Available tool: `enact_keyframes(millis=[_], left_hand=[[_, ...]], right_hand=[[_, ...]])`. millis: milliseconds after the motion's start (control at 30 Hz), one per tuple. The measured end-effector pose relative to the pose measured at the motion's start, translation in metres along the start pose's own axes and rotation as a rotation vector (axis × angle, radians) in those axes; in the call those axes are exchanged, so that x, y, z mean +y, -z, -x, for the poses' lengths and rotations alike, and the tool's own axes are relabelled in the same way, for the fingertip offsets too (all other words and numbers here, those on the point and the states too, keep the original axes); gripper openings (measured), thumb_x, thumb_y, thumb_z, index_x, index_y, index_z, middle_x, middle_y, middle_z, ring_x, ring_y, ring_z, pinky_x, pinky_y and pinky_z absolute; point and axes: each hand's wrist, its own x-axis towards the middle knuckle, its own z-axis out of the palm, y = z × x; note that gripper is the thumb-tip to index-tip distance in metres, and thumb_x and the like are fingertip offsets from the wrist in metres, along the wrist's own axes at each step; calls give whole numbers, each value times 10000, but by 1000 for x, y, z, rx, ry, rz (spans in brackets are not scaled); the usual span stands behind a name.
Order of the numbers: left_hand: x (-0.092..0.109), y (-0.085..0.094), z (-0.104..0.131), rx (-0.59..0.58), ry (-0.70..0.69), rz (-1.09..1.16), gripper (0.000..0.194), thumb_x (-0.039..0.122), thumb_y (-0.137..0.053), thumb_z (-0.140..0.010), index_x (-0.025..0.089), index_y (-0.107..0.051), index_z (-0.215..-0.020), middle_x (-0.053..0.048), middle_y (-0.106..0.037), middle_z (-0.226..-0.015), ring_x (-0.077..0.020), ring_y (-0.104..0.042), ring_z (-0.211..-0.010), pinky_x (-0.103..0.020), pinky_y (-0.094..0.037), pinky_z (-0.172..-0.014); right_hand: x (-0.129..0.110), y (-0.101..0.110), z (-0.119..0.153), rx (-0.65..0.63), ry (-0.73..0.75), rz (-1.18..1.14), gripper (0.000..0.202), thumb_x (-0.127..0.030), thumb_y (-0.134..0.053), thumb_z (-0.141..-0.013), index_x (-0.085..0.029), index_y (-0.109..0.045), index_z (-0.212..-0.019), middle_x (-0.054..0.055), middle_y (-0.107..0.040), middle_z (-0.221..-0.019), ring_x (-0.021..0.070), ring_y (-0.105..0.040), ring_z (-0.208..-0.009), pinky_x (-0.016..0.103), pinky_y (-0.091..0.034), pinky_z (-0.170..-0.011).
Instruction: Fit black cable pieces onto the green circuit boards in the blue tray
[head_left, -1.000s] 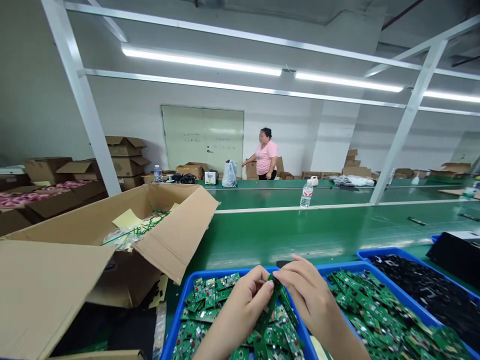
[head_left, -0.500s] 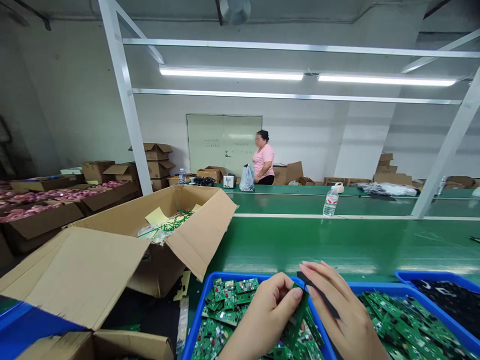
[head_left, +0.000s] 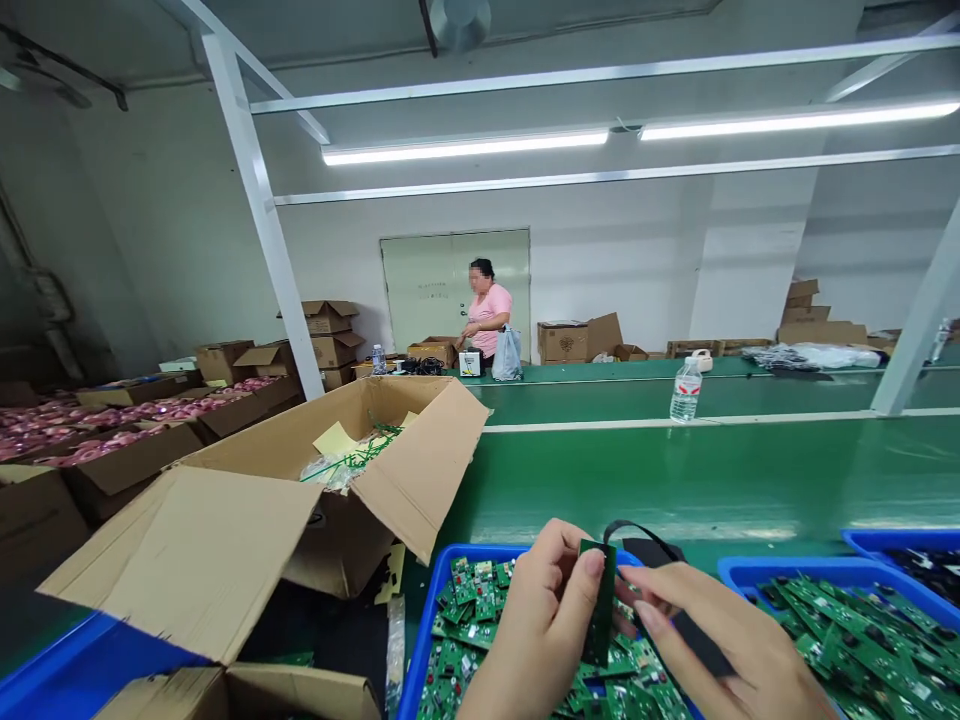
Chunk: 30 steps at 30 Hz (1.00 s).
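My left hand (head_left: 541, 622) pinches a narrow green circuit board (head_left: 598, 604) upright between thumb and fingers, its plain dark face towards me. Close against the board's right edge, my right hand (head_left: 724, 635) has its thumb and fingers drawn together on a thin black strip (head_left: 641, 530), which loops up behind them. A dark piece also shows below the fingers; whether it belongs to the strip, I cannot tell. Both hands are above a blue tray (head_left: 433, 610) heaped with small green circuit boards (head_left: 459, 640) carrying components.
To the right stand a second blue tray (head_left: 739, 570) of boards and another blue tray (head_left: 862, 540) with black parts. An open cardboard box (head_left: 247, 560) is on the left. Across the green bench (head_left: 555, 480) stand a water bottle (head_left: 685, 390) and a person in pink (head_left: 491, 305).
The board has turned more upright in my left hand. My right fingers, earlier stretched along the black strip, have curled in beside the board. The view swung slightly left; the far person reaches towards a box.
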Motion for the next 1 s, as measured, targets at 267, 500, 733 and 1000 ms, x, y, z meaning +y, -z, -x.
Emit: enact_keyframes(millis=[267,500,733,1000], left_hand=[[0,1,-5,-101,-97,-200,278,408,-499,-917,163,-630,-934,-4,-589,-698,-106,-537,-591,-217,-433,-591],[5,0,-6,-156,-112,-434,344,383,-407,-953,166,-669,-905,-18,-569,-670,-164,-552,-727,-260,-415,-691],[4,2,-8,-212,-77,-406,343,390,-384,-969,218,-633,-1129,-36,-603,-835,-190,-569,-892,-313,-424,-852],[2,5,-10,-257,-59,-327,321,389,-502,-928,252,-577,-1208,-67,-576,-1099,-195,-563,-980,-330,-456,-882]], right_hand=[[5,-7,0,58,-273,-164,160,-313,-529,-920,-217,-656,-940,39,-663,-843,152,-664,-777,181,-544,-674],[2,-10,-3,170,-450,-321,184,-307,-551,-898,-194,-623,-771,16,-577,-735,132,-579,-663,195,-480,-610],[6,-9,-6,186,-453,-393,130,-242,-563,-883,-200,-601,-766,-18,-541,-713,96,-533,-623,169,-441,-590],[-1,0,-11,182,-391,-389,126,-188,-559,-854,-187,-597,-733,-2,-563,-717,104,-530,-617,186,-440,-561]])
